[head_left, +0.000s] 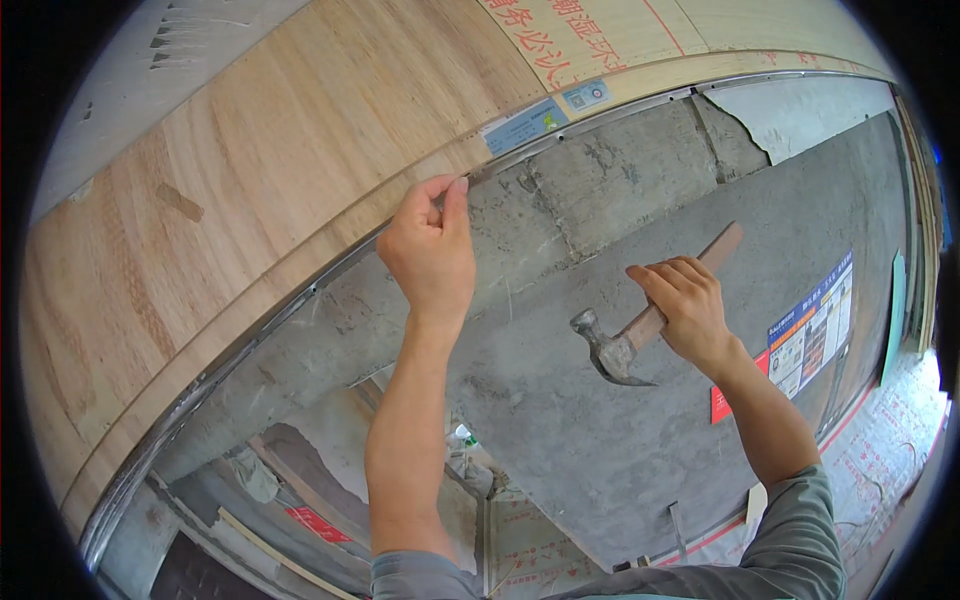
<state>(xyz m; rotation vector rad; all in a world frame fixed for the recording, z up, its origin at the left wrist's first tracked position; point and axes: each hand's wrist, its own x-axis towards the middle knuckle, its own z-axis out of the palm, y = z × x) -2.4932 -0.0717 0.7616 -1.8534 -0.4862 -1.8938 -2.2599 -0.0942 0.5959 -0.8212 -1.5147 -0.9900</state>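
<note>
My left hand (428, 250) is raised at the edge of the plywood board (230, 190), thumb and forefinger pinched beside a narrow metal strip (560, 138) along that edge; whatever is between the fingertips is too small to make out. My right hand (685, 310) grips the wooden handle of a claw hammer (610, 352) in front of the grey concrete wall (580, 450). The hammer's head hangs lower left of the hand, apart from the board and from my left hand.
A light panel with red print (630, 30) adjoins the plywood. A poster (810, 320) is on the wall at right, near a pale green strip (893, 320) and stacked boards (925, 220). Below, printed floor covering (890, 430) runs beside the wall.
</note>
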